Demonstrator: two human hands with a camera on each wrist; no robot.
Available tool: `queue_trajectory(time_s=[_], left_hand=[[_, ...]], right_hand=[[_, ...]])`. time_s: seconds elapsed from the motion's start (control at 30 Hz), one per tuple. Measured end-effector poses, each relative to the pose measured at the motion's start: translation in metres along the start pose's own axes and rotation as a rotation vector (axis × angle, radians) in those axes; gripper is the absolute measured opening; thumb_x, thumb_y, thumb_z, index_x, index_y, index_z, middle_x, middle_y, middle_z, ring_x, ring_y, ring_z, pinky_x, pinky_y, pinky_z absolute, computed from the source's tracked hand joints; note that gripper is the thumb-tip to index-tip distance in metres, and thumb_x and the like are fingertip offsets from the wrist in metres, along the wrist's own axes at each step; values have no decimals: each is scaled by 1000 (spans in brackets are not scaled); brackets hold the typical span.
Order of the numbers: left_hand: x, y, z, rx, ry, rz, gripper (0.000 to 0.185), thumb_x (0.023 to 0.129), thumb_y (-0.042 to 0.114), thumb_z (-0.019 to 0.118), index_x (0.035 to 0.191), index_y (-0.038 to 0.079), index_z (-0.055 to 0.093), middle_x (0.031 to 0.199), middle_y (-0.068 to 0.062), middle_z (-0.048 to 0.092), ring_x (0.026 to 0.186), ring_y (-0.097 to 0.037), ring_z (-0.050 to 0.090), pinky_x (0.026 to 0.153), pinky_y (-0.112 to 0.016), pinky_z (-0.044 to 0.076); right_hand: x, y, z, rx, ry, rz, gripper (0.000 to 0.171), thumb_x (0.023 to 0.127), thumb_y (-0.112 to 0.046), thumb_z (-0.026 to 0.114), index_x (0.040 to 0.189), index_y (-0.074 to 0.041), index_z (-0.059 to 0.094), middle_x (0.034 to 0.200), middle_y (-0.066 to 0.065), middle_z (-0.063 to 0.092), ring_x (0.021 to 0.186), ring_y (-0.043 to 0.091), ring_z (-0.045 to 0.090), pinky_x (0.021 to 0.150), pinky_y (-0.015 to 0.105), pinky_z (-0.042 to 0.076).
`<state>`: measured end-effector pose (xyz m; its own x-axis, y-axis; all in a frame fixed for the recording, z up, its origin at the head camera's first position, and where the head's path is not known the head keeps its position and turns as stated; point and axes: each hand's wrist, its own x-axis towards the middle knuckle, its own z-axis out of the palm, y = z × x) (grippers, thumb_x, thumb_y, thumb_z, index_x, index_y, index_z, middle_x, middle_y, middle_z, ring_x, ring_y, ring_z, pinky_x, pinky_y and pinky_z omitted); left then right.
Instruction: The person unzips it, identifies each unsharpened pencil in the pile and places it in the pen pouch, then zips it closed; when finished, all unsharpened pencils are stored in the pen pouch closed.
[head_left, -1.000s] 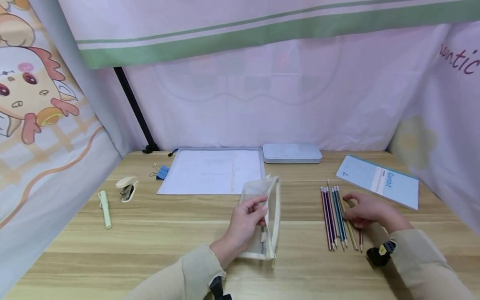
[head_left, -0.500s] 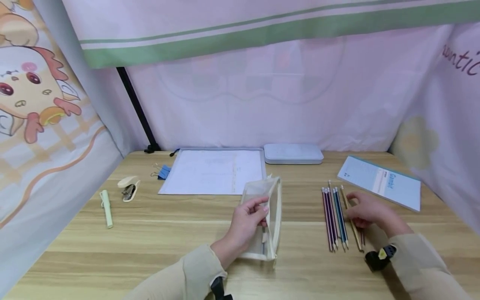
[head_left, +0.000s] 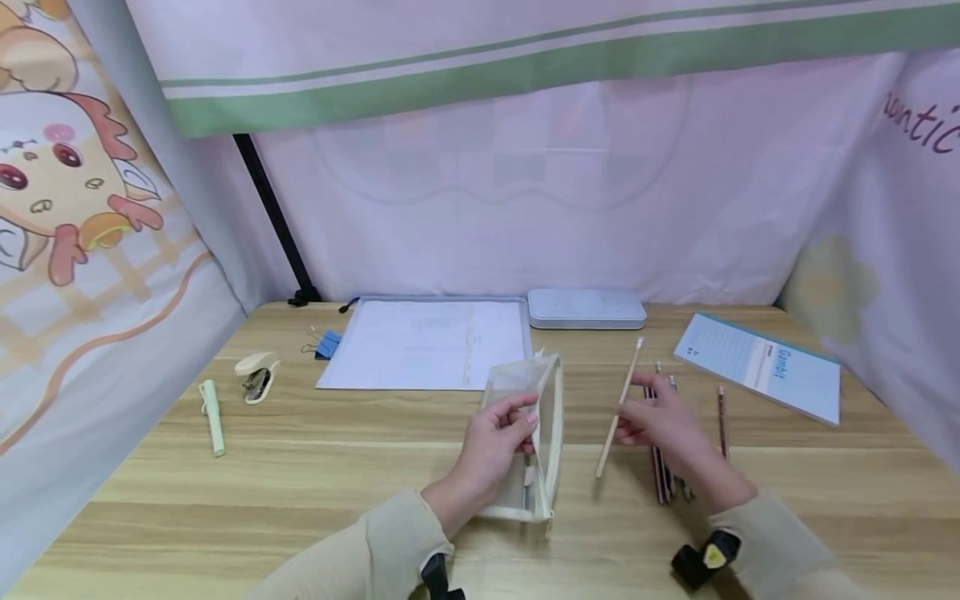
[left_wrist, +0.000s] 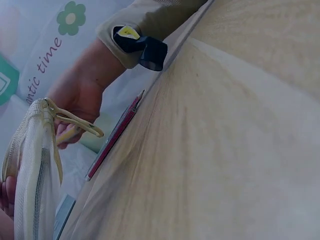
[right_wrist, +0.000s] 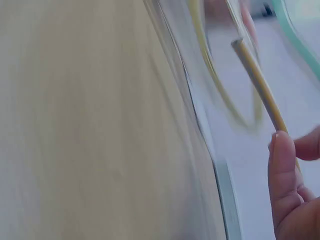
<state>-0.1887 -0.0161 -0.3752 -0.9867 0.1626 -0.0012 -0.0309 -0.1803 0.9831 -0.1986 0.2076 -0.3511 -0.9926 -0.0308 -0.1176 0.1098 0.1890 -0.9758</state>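
Observation:
In the head view my left hand [head_left: 483,446] pinches the side of a cream see-through mesh zip pouch [head_left: 516,377]; its mouth gapes to the right. To the right, my right hand [head_left: 670,423] holds a yellow pencil [head_left: 627,379] between thumb and fingers, raised off the table. The right wrist view has that pencil [right_wrist: 262,87] near the pouch's zip edge. Beneath my right hand lies a row of purple, blue and other pencils [head_left: 660,477], partly hidden by it. A dark red pencil [head_left: 722,412] lies apart, right of the forearm.
At the back are a clear folder with white paper [head_left: 420,346], a pale blue tin case [head_left: 585,308] and a blue notepad [head_left: 757,367]. A blue binder clip [head_left: 326,344], white stapler [head_left: 257,379] and light green pen [head_left: 212,419] lie left. Fabric walls [head_left: 487,233] surround the table.
My right hand has picked the yellow pencil up from the row and carried it left towards the pouch. My left hand and the pouch stay put.

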Motion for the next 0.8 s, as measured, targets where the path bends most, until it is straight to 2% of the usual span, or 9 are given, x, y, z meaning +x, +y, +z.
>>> queue_trajectory(time_s=[0.13,0.33,0.57,0.7,0.8], left_hand=[[0,0,1,-7,-11,11,32,86,-1,58,118,-4,58,75,0,51,62,-8,52,57,-18,50],[-1,0,1,1,-13,21,31,86,-1,58,117,-4,58,75,0,52,62,-8,52,57,-18,50],[-1,-1,4,13,-18,19,31,86,2,60,117,-1,60,75,0,53,60,-8,52,56,-18,48],[-3,-1,5,17,-20,20,31,86,2,60,117,-1,60,75,0,53,59,-8,51,56,-18,47],[-3,0,5,10,-17,21,31,86,1,59,118,-1,59,76,0,52,60,-8,52,56,-18,48]], right_hand=[[-5,-2,34,78,-63,-8,62,83,3,51,135,5,19,64,0,62,55,10,59,52,22,52],[-11,-1,62,78,-149,-5,60,83,3,54,135,4,24,71,7,63,55,13,58,53,24,52],[-16,5,76,62,-181,27,64,74,7,53,133,2,28,69,6,58,57,15,57,55,27,52],[-18,7,77,53,-190,29,63,75,6,53,133,2,30,71,6,57,58,15,56,55,27,51],[-19,5,69,61,-175,18,61,77,4,56,132,2,31,74,8,59,61,16,58,58,28,53]])
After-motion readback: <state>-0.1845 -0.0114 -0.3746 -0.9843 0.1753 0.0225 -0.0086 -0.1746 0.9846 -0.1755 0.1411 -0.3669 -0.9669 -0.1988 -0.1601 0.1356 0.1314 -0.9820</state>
